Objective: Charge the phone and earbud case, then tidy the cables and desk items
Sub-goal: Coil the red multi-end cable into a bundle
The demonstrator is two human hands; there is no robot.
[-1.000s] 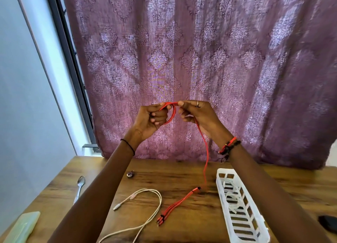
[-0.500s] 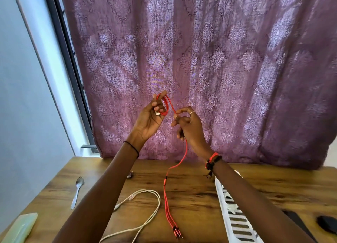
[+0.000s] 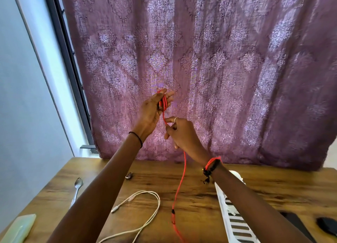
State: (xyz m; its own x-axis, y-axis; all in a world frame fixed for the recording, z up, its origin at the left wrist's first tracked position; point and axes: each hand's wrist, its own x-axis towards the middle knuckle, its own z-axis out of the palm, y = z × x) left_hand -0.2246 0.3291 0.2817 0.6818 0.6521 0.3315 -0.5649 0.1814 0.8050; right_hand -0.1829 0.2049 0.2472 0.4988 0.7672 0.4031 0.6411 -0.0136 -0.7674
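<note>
My left hand (image 3: 155,111) is raised in front of the curtain and holds several loops of a red cable (image 3: 179,186) against its palm and fingers. Just below it, my right hand (image 3: 180,133) pinches the same cable between thumb and forefinger. The rest of the red cable hangs down to the wooden desk (image 3: 200,202), its split ends running off the bottom of the view. A white cable (image 3: 145,210) lies loosely curled on the desk at lower centre. A dark flat phone (image 3: 295,222) and a black rounded case (image 3: 328,226) lie at the lower right, partly hidden by my right arm.
A white slotted plastic tray (image 3: 235,226) lies under my right forearm. A metal spoon (image 3: 77,187) and a pale green flat object (image 3: 20,228) are on the desk's left side. A small metal item (image 3: 129,175) sits near the back. A purple curtain (image 3: 218,69) hangs behind.
My right hand has fed the red cable around my left hand, adding loops there, then dropped lower on the cable. The hanging end swung from right to centre and rose.
</note>
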